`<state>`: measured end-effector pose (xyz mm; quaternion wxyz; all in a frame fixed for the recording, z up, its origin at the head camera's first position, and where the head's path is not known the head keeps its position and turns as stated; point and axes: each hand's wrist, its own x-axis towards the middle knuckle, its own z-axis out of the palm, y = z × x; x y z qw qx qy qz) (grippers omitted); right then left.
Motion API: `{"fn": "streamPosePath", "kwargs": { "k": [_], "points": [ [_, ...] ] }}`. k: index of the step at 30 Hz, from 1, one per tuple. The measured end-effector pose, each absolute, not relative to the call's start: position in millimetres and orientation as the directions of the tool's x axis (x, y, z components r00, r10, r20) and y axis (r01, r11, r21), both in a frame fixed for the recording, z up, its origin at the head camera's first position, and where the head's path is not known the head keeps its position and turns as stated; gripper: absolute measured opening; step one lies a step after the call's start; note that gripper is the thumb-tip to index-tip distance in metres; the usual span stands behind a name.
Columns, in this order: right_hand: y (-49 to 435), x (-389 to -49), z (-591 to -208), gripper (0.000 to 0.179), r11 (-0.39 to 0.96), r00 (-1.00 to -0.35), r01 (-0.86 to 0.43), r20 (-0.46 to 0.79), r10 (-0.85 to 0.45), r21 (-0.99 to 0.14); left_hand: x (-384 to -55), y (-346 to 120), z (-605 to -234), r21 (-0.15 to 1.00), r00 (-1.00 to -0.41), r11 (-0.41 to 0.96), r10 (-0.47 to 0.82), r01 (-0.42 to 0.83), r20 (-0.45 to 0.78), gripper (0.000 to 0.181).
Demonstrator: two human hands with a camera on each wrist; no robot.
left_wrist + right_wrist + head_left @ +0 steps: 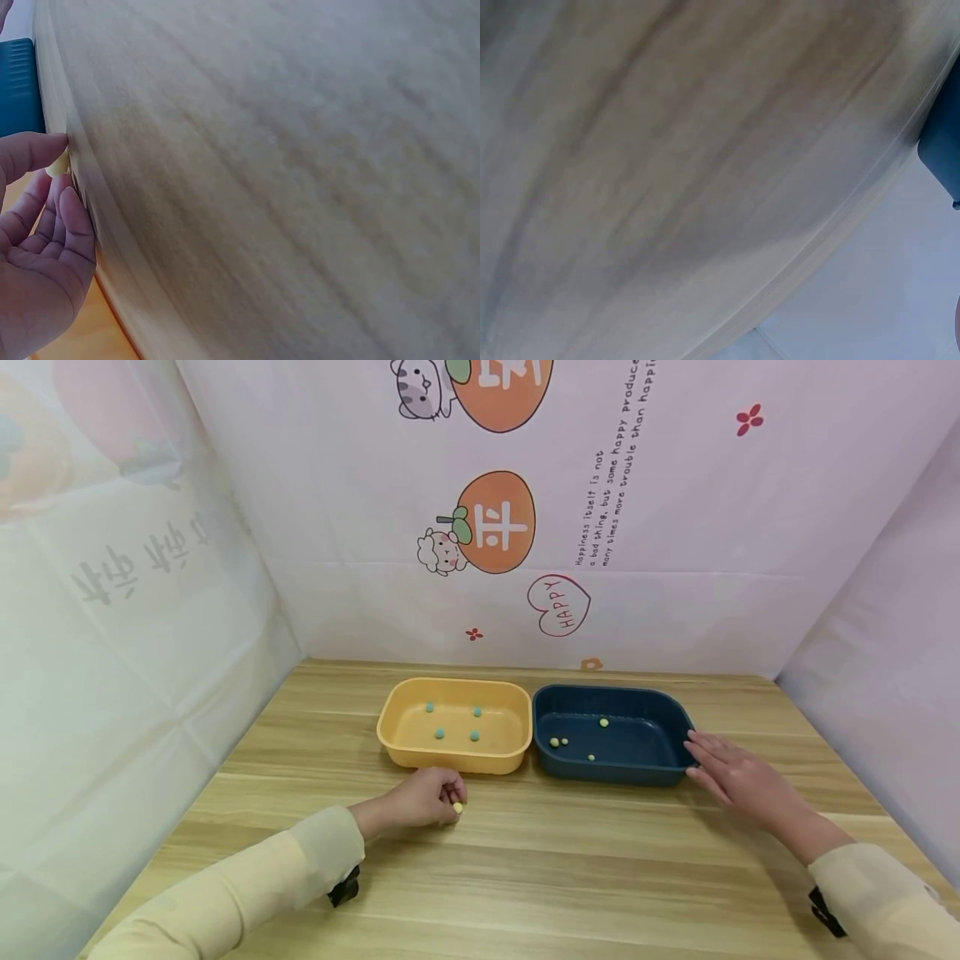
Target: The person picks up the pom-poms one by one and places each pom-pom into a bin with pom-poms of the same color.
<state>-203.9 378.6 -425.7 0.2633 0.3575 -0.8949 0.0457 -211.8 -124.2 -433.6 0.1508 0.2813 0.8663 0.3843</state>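
Observation:
My left hand (pixel 448 797) is curled on the wooden table (pixel 570 860), just in front of the yellow tray (pixel 452 762). Its thumb and fingertips pinch a small yellow ball (pixel 457 807) against the tabletop. The left wrist view shows that yellow ball (pixel 57 166) between thumb and fingers (pixel 71 210). My right hand (pixel 705 760) lies flat with straight fingers, touching the right end of the dark blue tray (pixel 611 770). Several teal balls (pixel 440 733) lie in the yellow tray. Several yellow balls (pixel 555 742) lie in the blue tray.
The two trays stand side by side near the table's back. Pale printed sheets wall in the table at the back (pixel 510 527) and on both sides. The blue tray's corner (pixel 941 154) shows in the blurred right wrist view.

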Motion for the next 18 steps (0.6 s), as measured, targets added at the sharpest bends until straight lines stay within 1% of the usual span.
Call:
{"fn": "streamPosePath", "kwargs": {
  "k": [12,15,18],
  "points": [
    [378.6,-205.3,-425.8,0.046,0.73,-0.586,-0.673,0.518,-0.624,0.118,-211.3,-123.6,-433.0,0.751,-0.8,0.545,0.599,0.371,-0.039,0.017],
    [378.8,-205.3,-426.0,0.046,0.732,-0.589,-0.672,0.517,-0.622,0.115,-211.1,-123.4,-432.2,0.755,-0.801,0.543,0.598,0.368,-0.04,0.017],
    [378.6,-204.2,-425.3,0.047,0.741,-0.608,-0.664,0.503,-0.614,0.103,-211.0,-122.8,-430.7,0.757,-0.804,0.545,0.594,0.361,-0.044,0.017]
  ]
}}
